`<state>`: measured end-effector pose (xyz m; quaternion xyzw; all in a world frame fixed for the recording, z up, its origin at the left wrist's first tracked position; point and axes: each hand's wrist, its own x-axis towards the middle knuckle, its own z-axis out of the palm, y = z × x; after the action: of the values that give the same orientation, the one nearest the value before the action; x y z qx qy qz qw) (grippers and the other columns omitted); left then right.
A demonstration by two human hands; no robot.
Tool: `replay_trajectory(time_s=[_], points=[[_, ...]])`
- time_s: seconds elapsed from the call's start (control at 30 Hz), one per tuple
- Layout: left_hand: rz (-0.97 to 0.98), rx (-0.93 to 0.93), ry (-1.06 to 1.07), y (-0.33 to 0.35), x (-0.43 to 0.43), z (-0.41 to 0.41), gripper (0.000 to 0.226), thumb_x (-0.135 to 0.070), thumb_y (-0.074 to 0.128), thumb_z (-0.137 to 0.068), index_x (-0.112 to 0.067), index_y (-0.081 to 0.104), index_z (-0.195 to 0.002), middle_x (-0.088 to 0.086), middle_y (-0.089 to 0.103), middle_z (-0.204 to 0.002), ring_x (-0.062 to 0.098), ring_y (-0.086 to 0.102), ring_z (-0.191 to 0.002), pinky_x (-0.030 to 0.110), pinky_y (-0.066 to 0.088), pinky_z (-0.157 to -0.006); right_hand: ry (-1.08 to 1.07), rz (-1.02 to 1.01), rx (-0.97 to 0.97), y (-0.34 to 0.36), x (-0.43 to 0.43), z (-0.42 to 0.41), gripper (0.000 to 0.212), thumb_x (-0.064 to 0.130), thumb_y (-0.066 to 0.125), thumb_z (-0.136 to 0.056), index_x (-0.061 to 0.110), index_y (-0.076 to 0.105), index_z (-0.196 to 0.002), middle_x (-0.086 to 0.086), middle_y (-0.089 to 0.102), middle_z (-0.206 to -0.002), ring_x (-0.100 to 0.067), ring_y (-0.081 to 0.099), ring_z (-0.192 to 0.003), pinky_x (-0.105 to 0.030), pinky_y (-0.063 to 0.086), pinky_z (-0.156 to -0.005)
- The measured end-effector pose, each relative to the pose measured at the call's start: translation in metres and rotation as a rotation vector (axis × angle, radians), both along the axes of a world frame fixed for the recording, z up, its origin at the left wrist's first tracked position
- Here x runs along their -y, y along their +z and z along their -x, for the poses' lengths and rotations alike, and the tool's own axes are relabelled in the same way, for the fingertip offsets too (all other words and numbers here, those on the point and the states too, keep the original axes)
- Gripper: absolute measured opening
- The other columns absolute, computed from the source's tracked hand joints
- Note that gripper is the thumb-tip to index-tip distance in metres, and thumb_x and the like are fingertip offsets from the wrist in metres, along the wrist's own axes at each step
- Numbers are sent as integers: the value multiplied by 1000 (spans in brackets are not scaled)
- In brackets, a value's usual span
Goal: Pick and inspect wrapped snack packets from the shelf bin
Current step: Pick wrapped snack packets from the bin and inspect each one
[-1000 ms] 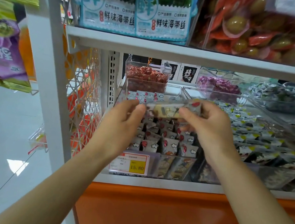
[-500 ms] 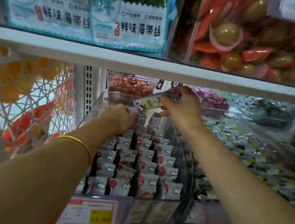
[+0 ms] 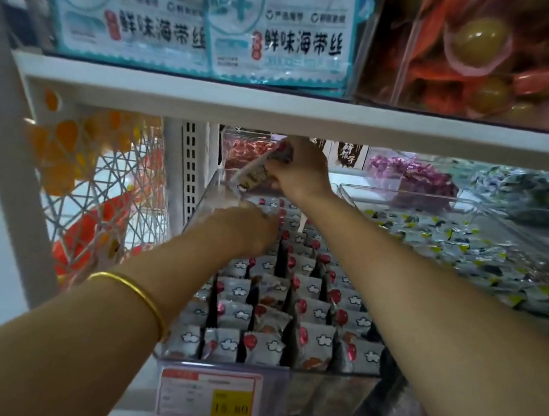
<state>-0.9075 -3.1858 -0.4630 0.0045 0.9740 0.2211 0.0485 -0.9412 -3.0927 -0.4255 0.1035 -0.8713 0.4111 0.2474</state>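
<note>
A clear plastic bin (image 3: 332, 377) on the lower shelf holds several rows of grey wrapped snack packets (image 3: 316, 341) with red dots and white cloud marks. My right hand (image 3: 299, 173) is raised at the far end of the bin, just under the upper shelf, and grips one packet (image 3: 257, 170) tilted up to the right. My left hand (image 3: 238, 229) reaches down among the far rows of packets; its fingertips are blurred and hidden among them, so I cannot tell whether it holds anything.
The white upper shelf edge (image 3: 310, 119) hangs close above my right hand. A price tag (image 3: 207, 395) fronts the bin. Another clear bin of blue-green packets (image 3: 467, 243) stands to the right. A white wire rack (image 3: 96, 194) is at the left.
My right hand has carried the packet farther back and up, toward the upper shelf. My left hand has stayed low among the far packets. The camera has moved closer to the bin.
</note>
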Motion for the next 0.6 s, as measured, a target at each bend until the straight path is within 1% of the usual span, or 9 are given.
replay_trajectory(time_s=[0.07,0.17,0.23,0.27,0.3,0.37,0.43,0.5,0.6], points=[[92,-26,-32,-2,1,-8,39,-26,24,-102,-1,36,-129,27,38,-135,44,44,-118,52,37,-100,24,-116,-14,-4,12,9,26,13,63,-86,4,55,-109,-10,61,-109,-18,52,-92,-25,39,-76],[213,-92,-46,0,4,-29,53,-36,24,-100,1,33,-137,25,38,-140,39,36,-128,49,29,-108,36,-213,7,-8,26,19,30,12,67,-82,4,53,-107,-11,62,-104,-22,56,-95,-31,45,-81],[410,-137,-73,3,8,-46,60,-40,17,-100,1,19,-144,24,24,-149,37,20,-139,47,16,-115,57,-258,34,-12,31,23,19,11,66,-83,7,55,-97,-5,60,-92,-16,54,-83,-30,44,-75],[517,-184,-103,4,11,-52,61,-40,13,-100,0,14,-146,22,18,-152,36,13,-142,48,9,-116,86,-301,66,-15,33,25,10,11,64,-85,10,55,-86,-2,56,-83,-13,52,-75,-29,42,-72],[609,-220,-123,5,15,-58,61,-39,10,-100,-1,9,-148,21,12,-155,35,6,-143,50,3,-116,124,-369,115,-18,36,25,13,12,60,-88,12,54,-76,0,53,-76,-12,51,-70,-29,42,-72],[739,-220,-135,9,22,-69,59,-38,7,-100,-4,1,-148,17,0,-157,33,-6,-144,53,-6,-115,162,-615,240,-25,41,25,24,19,50,-93,14,58,-71,-3,54,-77,-19,55,-80,-36,46,-83],[812,-198,-161,11,29,-78,59,-38,11,-101,-6,-1,-148,15,-3,-157,32,-11,-144,55,-9,-113,115,-705,255,-28,42,24,26,24,44,-95,18,68,-86,-6,62,-99,-24,53,-101,-43,42,-95],[798,-232,-167,13,39,-89,58,-37,14,-101,-6,-1,-148,15,-3,-158,30,-10,-144,54,-8,-113,76,-493,175,-25,37,16,25,16,43,-95,15,68,-102,-7,63,-112,-21,55,-102,-36,46,-89],[593,-363,-139,9,54,-109,58,-39,10,-99,-12,2,-149,9,-2,-158,22,-10,-145,46,-10,-113,68,-169,107,-19,23,-11,29,3,41,-94,10,65,-109,-8,63,-116,-17,56,-100,-25,42,-84]])
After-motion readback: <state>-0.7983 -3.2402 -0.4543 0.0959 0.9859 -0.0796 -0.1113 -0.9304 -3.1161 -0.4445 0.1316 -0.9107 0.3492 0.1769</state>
